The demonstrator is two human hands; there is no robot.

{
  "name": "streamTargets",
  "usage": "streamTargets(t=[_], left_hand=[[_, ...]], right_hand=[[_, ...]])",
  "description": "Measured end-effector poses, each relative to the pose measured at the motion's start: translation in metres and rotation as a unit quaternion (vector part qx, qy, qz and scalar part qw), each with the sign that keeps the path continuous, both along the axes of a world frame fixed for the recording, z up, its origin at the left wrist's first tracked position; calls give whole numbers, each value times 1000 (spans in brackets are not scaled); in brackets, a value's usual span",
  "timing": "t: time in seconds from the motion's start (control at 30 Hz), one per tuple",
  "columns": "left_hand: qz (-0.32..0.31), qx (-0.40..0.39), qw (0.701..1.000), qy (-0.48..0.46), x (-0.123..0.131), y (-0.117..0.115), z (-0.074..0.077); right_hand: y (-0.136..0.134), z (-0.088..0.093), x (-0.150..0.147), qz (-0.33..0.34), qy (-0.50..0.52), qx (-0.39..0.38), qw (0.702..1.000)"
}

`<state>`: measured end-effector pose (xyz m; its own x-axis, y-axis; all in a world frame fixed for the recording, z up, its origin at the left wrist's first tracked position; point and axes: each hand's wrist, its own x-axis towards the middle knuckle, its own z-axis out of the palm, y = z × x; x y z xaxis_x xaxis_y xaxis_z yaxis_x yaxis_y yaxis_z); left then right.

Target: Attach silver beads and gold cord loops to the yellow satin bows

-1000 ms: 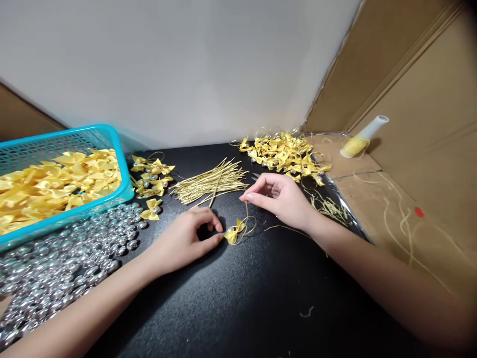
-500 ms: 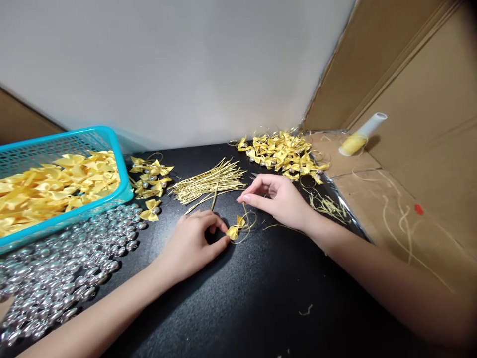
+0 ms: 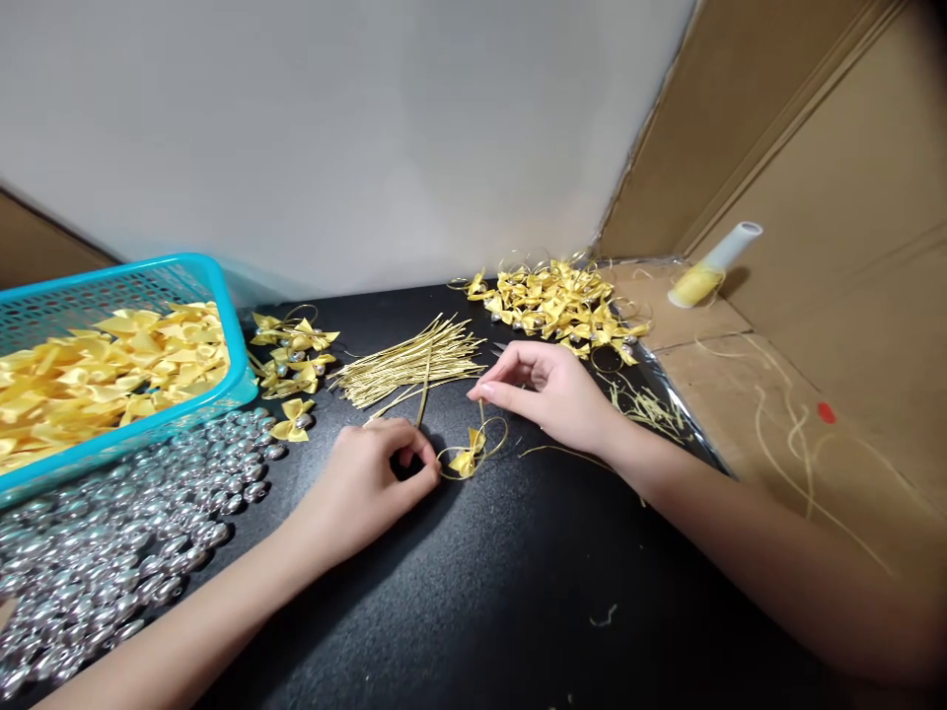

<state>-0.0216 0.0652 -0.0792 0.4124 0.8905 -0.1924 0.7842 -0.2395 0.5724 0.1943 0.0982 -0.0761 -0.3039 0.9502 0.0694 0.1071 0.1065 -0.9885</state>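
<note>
Between my hands a yellow ribbon bow sits on the black tabletop, with thin gold cord looped around it. My left hand is closed, thumb and forefinger pinching a loop of the cord just left of the bow. Up and to the right, my right hand pinches a cord end that runs down to the bow. A bundle of cut gold cords lies right behind my hands. One finished-looking bow with a silver bead rests left of my left hand.
On the left stands a turquoise basket of yellow bows, with many silver beads spread in front. A pile of beaded bows is at the back right, near cord scraps. A spool of cord stands on cardboard.
My left fingers have shifted left off the bow onto the cord loop, which now shows drawn out to that side. My right hand keeps its pinch. The view moved slightly.
</note>
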Motion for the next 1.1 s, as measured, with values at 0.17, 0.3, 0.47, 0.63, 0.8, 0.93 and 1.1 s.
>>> streamTargets(t=[0.17,0.3,0.47,0.63,0.8,0.93,1.1], left_hand=[[5,-120,992,-33,-7,5,5],[-7,-77,996,-48,3,6,5],[-19,59,993,-102,19,10,10],[-36,38,989,-138,29,18,2],[-56,5,985,-165,29,24,-5],[-77,13,982,-172,26,27,-5],[-95,51,980,-167,23,29,-5]], right_hand=[[1,1,0,-2,10,0,1000],[2,-1,0,3,8,3,1000],[2,0,-1,4,13,-10,1000],[3,-1,-2,7,30,-11,999],[3,-3,-3,10,48,-11,999],[4,-2,-3,9,52,-16,999],[5,-2,-3,0,45,-13,999]])
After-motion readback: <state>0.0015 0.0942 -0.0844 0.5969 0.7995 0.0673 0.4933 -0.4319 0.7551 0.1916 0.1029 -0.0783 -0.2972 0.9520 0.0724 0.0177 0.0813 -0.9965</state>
